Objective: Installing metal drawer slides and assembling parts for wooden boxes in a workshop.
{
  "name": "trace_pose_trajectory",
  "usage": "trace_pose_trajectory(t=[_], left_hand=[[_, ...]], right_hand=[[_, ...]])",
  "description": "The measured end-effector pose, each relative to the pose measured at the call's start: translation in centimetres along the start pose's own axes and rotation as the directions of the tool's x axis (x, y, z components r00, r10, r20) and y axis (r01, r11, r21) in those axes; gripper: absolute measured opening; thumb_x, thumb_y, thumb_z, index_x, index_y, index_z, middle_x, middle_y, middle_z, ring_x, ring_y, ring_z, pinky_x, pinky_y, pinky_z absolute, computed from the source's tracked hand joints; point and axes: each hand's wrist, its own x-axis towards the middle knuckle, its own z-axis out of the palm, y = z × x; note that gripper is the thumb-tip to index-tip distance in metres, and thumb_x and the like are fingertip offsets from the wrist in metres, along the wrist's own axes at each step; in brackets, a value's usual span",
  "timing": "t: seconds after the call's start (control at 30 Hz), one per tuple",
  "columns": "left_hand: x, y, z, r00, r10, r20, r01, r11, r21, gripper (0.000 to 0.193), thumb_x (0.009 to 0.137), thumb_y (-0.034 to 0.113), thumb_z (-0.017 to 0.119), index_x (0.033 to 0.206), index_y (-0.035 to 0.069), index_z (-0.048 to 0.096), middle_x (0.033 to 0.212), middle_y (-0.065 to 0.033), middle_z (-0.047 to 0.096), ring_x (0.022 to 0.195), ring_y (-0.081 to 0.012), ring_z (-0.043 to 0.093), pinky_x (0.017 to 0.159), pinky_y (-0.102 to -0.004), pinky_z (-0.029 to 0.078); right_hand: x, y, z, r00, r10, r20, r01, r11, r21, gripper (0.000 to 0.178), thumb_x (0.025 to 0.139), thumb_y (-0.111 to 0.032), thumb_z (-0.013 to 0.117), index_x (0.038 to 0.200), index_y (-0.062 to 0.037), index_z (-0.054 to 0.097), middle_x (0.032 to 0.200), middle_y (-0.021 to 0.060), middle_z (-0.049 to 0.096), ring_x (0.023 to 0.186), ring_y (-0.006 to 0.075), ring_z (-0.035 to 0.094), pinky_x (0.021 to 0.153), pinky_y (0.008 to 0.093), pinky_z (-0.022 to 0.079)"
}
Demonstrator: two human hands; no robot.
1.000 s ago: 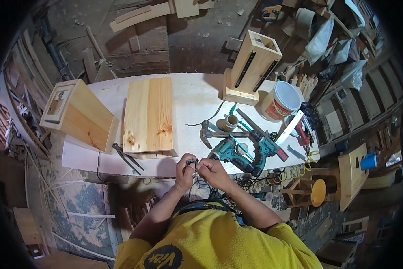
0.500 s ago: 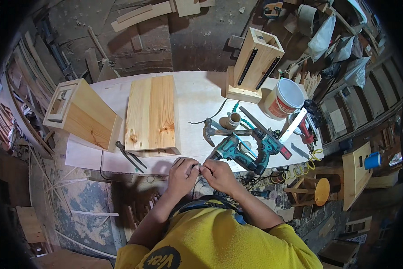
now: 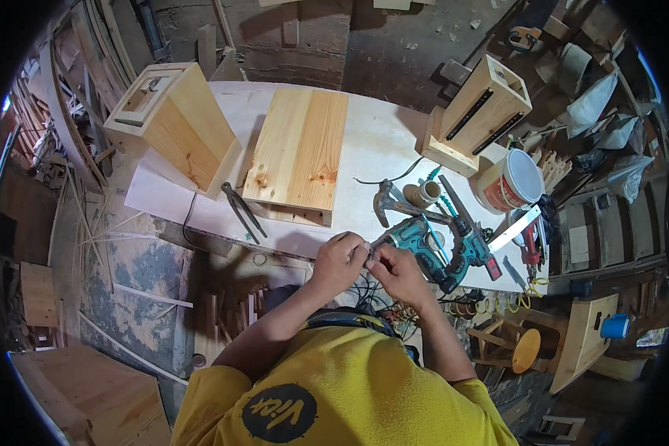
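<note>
pinching a small dark piece (image 3: 370, 254) between the fingers of the left hand (image 3: 339, 264) and the right hand (image 3: 398, 273), clamped tip to tip on it; too covered to name more closely. holding it in front of the body, at the near edge of the table (image 3: 383, 130). crowded just beyond the right hand by a drill (image 3: 415, 239), with a second drill (image 3: 464, 260) to the right of it; cannot tell whether touching the first. hemmed in past these by a hammer (image 3: 383, 204), lying between them and a tube (image 3: 421, 195), and by a bucket (image 3: 514, 181) farther right. backed by a railed box (image 3: 490, 111) near the far edge, upright on a lower block (image 3: 446, 152). flanked on the left by pincers (image 3: 239, 208), lying between a flat box (image 3: 297, 149) and a tall box (image 3: 193, 130). bordered at the right by a coiled hose (image 3: 531, 286), near a stool (image 3: 526, 351) off the table.
</note>
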Motion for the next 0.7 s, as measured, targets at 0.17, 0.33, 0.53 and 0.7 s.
trace_pose_trajectory(t=[0.17, 0.33, 0.53, 0.7], left_hand=[[-0.2, -0.4, -0.2, 0.998, -0.060, -0.009, 0.059, 0.996, -0.063, 0.010, 0.082, 0.007, 0.057, 0.079, -0.001, 0.060, 0.072, -0.0146, 0.061, 0.066, -0.0234, 0.060, 0.060, -0.0325, 0.046], [-0.4, -1.0, 0.2, 0.985, -0.147, -0.092, 0.133, 0.981, -0.140, 0.010, 0.081, 0.002, 0.053, 0.077, -0.004, 0.060, 0.067, -0.0058, 0.059, 0.063, -0.0096, 0.054, 0.058, -0.0254, 0.044], [-0.5, -1.3, 0.8, 0.986, -0.123, -0.113, 0.103, 0.980, -0.169, 0.007, 0.082, 0.003, 0.055, 0.078, -0.003, 0.058, 0.067, -0.0089, 0.058, 0.062, -0.0125, 0.054, 0.058, -0.0269, 0.044], [-0.4, -1.4, 0.8, 0.994, -0.020, -0.111, 0.008, 0.994, -0.110, 0.006, 0.083, 0.004, 0.055, 0.083, -0.001, 0.058, 0.069, -0.0094, 0.058, 0.061, -0.0138, 0.055, 0.058, -0.0283, 0.045]], right_hand=[[0.1, 1.9, 1.3, 0.990, 0.096, 0.100, -0.127, 0.918, 0.375, 0.023, 0.091, -0.014, 0.053, 0.072, -0.0019, 0.052, 0.061, 0.0004, 0.051, 0.055, 0.0082, 0.045, 0.051, 0.0242, 0.038], [0.3, 3.0, 3.3, 0.977, 0.145, 0.157, -0.212, 0.578, 0.788, 0.020, 0.093, -0.017, 0.049, 0.077, -0.0047, 0.053, 0.063, 0.0007, 0.051, 0.053, 0.0088, 0.048, 0.051, 0.0234, 0.042], [0.3, 4.5, 4.2, 0.989, 0.101, 0.107, -0.138, 0.385, 0.913, 0.021, 0.094, -0.019, 0.050, 0.079, -0.0050, 0.053, 0.062, 0.0011, 0.052, 0.053, 0.0090, 0.048, 0.050, 0.0235, 0.042], [0.3, 3.7, 2.5, 0.994, 0.080, 0.073, -0.108, 0.766, 0.634, 0.022, 0.092, -0.020, 0.055, 0.075, -0.0060, 0.052, 0.060, -0.0017, 0.050, 0.052, 0.0068, 0.047, 0.048, 0.0223, 0.038]])
